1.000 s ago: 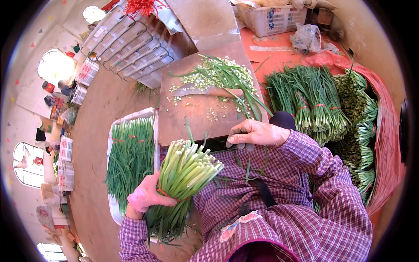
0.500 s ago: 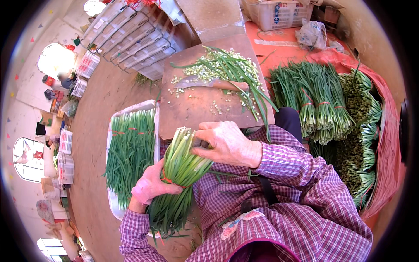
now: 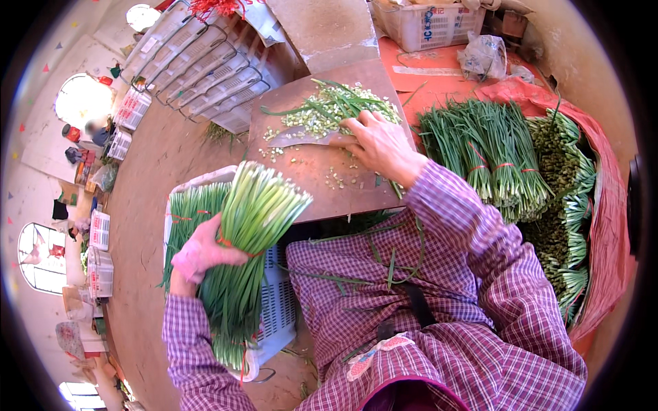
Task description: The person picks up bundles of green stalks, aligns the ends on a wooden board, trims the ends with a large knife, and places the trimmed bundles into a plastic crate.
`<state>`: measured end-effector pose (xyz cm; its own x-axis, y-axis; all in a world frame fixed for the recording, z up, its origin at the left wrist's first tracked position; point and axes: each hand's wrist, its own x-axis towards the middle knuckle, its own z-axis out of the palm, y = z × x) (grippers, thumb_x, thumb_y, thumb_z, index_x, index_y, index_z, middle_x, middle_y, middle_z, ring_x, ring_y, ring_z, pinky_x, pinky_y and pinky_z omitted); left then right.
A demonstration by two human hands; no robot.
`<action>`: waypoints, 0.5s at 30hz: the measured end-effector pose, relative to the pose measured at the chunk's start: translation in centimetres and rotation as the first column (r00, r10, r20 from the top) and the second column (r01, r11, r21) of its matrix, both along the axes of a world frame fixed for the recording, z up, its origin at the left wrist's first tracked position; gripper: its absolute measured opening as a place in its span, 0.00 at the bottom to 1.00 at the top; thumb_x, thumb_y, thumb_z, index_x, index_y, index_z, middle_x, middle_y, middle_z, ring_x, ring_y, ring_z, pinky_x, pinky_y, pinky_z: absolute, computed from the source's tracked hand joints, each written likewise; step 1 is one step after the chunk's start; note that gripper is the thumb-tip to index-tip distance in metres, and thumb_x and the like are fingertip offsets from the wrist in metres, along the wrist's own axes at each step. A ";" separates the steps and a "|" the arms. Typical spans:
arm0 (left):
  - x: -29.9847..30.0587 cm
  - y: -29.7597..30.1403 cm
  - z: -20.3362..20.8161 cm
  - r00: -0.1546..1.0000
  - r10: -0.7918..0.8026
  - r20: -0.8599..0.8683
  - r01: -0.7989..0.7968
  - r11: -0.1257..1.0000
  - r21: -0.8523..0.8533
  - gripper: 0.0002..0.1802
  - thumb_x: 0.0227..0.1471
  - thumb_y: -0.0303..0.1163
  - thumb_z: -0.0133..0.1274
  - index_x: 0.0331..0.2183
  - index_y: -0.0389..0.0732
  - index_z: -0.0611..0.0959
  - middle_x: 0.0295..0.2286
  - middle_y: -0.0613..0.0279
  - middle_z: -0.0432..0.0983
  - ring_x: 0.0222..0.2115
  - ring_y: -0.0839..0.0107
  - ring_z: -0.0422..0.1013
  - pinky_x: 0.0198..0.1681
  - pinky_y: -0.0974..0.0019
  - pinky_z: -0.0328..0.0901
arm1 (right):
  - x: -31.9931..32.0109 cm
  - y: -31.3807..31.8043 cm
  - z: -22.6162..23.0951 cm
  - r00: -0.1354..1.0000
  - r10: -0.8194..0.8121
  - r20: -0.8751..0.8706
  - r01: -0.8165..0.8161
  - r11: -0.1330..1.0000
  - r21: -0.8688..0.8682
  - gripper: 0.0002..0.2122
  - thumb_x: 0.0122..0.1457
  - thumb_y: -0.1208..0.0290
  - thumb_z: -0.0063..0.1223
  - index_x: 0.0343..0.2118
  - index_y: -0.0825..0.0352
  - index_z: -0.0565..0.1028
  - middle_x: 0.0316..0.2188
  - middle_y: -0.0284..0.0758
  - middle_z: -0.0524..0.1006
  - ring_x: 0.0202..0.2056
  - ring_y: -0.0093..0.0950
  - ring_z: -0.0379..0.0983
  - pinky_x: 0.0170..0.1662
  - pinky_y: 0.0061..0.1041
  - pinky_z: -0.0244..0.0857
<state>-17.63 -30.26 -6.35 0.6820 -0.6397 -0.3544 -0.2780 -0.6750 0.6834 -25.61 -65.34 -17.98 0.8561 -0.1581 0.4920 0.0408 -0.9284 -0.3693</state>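
My left hand is wrapped around a bunch of garlic chives, tied with a red band, pale cut ends tilted up and to the right. On the brown board, my right hand closes over the handle of a knife; the hand covers most of that handle. The blade lies flat, pointing left. Chopped pale stem ends and some long green leaves are heaped just beyond it. Under the held bunch stands a plastic crate with more banded chives, partly hidden.
To the right, tied chive bundles lie beside a red cloth lining more stacked bundles. Stacked white crates stand at the far left of the board. A white basket sits at the back. Loose leaves lie on my lap.
My left hand has carried the bunch left and over the crate. My right hand has left the bunch's stems and moved up onto the knife handle.
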 end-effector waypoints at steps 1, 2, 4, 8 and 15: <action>0.7 -1.4 0.0 1.000 -0.014 -0.014 0.014 1.000 0.012 0.42 0.27 0.27 0.68 0.51 0.34 0.73 0.41 0.58 0.78 0.42 0.70 0.72 0.50 0.67 0.64 | 1.2 -0.5 -0.8 0.997 -0.031 -0.064 0.029 0.999 -0.034 0.15 0.53 0.63 0.55 0.42 0.64 0.72 0.37 0.42 0.72 0.43 0.40 0.70 0.41 0.38 0.69; 1.3 -2.7 -0.6 1.000 -0.023 -0.018 0.023 1.000 0.010 0.42 0.27 0.27 0.68 0.51 0.34 0.73 0.41 0.58 0.78 0.42 0.70 0.72 0.50 0.67 0.64 | 2.3 -1.0 -1.9 0.989 -0.063 -0.131 0.055 0.996 -0.066 0.16 0.52 0.63 0.56 0.41 0.66 0.72 0.37 0.42 0.72 0.43 0.39 0.70 0.41 0.37 0.69; 2.2 -4.0 -1.8 0.991 0.014 -0.131 -0.021 0.998 -0.053 0.42 0.29 0.27 0.67 0.51 0.33 0.73 0.41 0.57 0.77 0.43 0.69 0.72 0.50 0.67 0.64 | 4.2 -1.1 -4.8 0.983 -0.066 -0.174 0.038 0.986 -0.161 0.17 0.52 0.63 0.56 0.41 0.66 0.72 0.37 0.43 0.72 0.43 0.39 0.71 0.41 0.37 0.69; 5.1 -3.7 -6.7 1.000 -0.004 0.004 0.003 0.980 0.200 0.45 0.29 0.31 0.68 0.54 0.34 0.71 0.42 0.55 0.77 0.43 0.68 0.72 0.51 0.67 0.64 | 5.0 0.2 -5.1 0.974 -0.011 -0.227 -0.041 0.974 -0.223 0.19 0.51 0.63 0.56 0.43 0.67 0.71 0.37 0.43 0.72 0.43 0.38 0.71 0.39 0.38 0.70; 5.4 -4.4 -6.3 0.993 -0.081 0.084 0.070 0.990 0.125 0.58 0.30 0.39 0.70 0.60 0.33 0.60 0.52 0.45 0.69 0.54 0.58 0.65 0.58 0.63 0.58 | 3.5 -0.9 -4.3 0.976 0.070 -0.207 -0.067 0.997 0.022 0.18 0.52 0.63 0.56 0.43 0.67 0.69 0.37 0.46 0.70 0.38 0.44 0.73 0.39 0.42 0.69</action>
